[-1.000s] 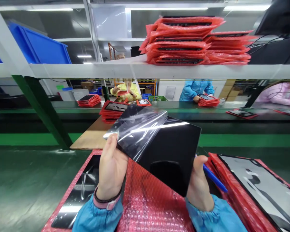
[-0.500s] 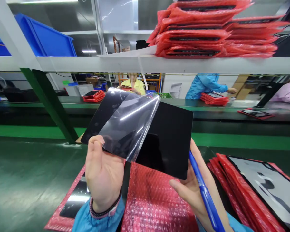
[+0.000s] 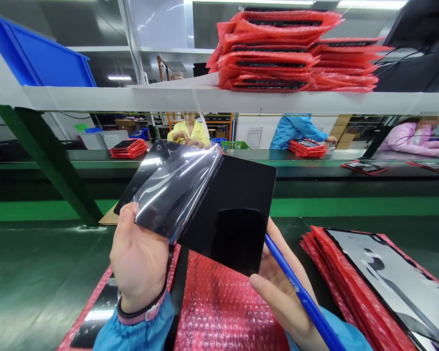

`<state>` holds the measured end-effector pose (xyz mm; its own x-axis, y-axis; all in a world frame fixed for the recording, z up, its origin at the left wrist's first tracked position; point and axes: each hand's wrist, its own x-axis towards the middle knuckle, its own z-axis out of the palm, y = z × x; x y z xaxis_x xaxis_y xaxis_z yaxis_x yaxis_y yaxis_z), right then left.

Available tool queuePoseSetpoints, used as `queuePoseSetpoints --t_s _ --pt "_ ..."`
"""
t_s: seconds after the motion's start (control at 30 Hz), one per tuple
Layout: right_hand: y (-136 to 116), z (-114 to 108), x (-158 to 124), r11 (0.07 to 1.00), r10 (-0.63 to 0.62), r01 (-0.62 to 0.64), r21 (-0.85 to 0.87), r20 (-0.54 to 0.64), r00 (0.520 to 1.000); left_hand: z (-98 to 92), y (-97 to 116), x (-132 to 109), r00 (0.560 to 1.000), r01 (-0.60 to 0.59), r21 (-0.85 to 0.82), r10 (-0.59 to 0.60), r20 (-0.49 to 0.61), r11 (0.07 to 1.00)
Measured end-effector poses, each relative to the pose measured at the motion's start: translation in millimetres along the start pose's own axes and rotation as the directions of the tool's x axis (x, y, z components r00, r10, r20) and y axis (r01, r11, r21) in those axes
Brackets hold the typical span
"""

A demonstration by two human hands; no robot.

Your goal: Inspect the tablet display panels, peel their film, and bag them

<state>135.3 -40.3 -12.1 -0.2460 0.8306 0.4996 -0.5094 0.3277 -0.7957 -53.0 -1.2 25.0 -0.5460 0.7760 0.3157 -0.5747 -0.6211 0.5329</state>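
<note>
"Where's the black panel (image 3: 232,209)?"

"Mid-frame, tilted above the counter (image 3: 29,273). Clear film (image 3: 179,187) lies across part of its left half, the film's edge slanting down the middle."

"And the left hand (image 3: 141,265)?"

"Left of centre, palm showing, fingertips pinched together on the film's lower-left corner. I can't tell whether they grip the panel too."

"The right one?"

"The right hand (image 3: 283,287) is half curled at the panel's lower-right corner, thumb in front, fingers partly hidden behind. A blue pen (image 3: 302,292) slants across it to the bottom edge."

"What's underneath?"

"A red bubble-wrap sheet or bag (image 3: 227,312), bottom centre; I can't tell which. Lower left, a second dark panel (image 3: 97,314) lies on red wrap. Lower right, there's a stack of red-wrapped panels (image 3: 398,280), with a grey-faced one on top."
</note>
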Motion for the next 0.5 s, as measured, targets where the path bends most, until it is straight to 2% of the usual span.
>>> queuePoseSetpoints --t_s 0.2,0.37,0.5 --pt "-1.7 0.3 1.7 0.995 0.043 -0.044 0.087 0.007 0.999 -5.7 -4.2 7.3 1.000 0.008 -0.017 -0.009 -0.025 1.000" --pt "-6.3 2.9 5.6 0.995 0.097 -0.094 0.039 -0.072 0.993 -12.9 -6.2 12.8 1.000 0.004 0.036 -0.003 -0.020 0.999" --pt "-4.8 -1.5 7.1 0.993 0.120 -0.121 -0.009 -0.069 0.990 -16.4 -7.1 21.2 0.998 0.039 0.098 -0.034 -0.048 0.994"
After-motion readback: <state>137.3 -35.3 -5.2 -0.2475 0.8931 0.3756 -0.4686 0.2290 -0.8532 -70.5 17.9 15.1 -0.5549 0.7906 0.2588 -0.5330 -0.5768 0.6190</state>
